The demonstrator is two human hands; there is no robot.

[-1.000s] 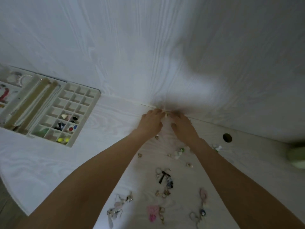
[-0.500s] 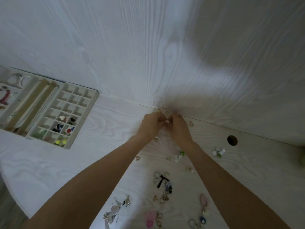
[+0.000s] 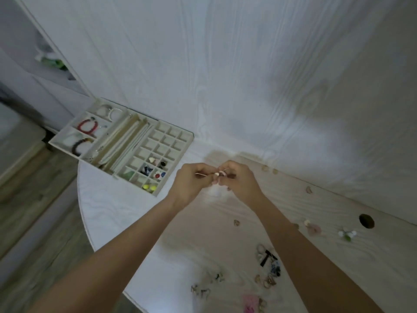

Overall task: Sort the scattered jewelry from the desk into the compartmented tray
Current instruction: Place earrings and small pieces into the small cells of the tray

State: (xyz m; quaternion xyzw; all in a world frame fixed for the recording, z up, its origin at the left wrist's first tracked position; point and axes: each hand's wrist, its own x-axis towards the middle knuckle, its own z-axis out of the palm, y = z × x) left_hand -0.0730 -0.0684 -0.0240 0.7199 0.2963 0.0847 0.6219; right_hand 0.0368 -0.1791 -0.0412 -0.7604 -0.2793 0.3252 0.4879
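A small pale earring (image 3: 217, 174) is pinched between the left hand (image 3: 193, 180) and the right hand (image 3: 239, 180), raised above the tabletop (image 3: 126, 206). The compartmented tray (image 3: 158, 190) is seen just to their left, with scattered jewelry (image 3: 269, 263) lying nearer the person.

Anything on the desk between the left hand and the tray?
No. In the head view, only bare desk separates the left hand from the tray's near corner.

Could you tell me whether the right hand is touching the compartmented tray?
Apart: the head view shows bare desk between the right hand and the tray.
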